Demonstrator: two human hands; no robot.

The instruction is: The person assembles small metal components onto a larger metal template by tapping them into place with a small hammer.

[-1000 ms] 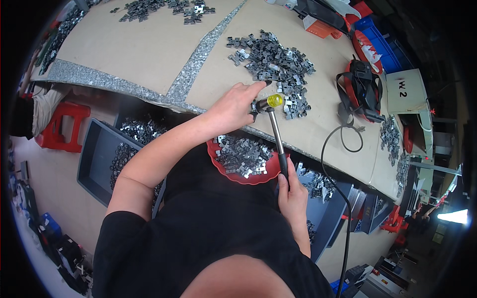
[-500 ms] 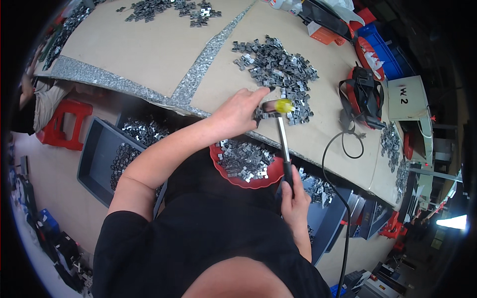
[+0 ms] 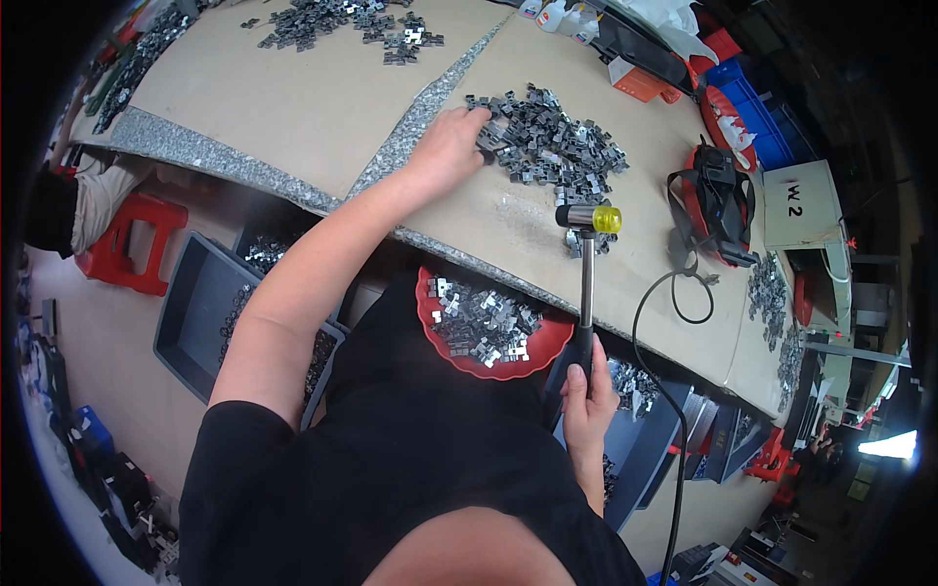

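Note:
My right hand is closed round the black grip of a mallet. Its shaft is metal, and its dark head carries a yellow face, held over the table's near side. My left hand reaches to the left edge of a pile of small metal clips, fingers apart; dark covers show at its fingertips. Whether a clip lies between them is blurred. Below the table edge, at my lap, a red scalloped bowl holds many similar metal pieces. A few clips lie just beyond the mallet head.
A black strapped device with a cable stands on the table to the right. Grey bins with metal parts sit below, left and right. A red stool is at left. More clips lie at the far left.
My left hand has moved away from the mallet head, up and left to the pile's edge. The mallet has shifted slightly right; its head is no longer blurred.

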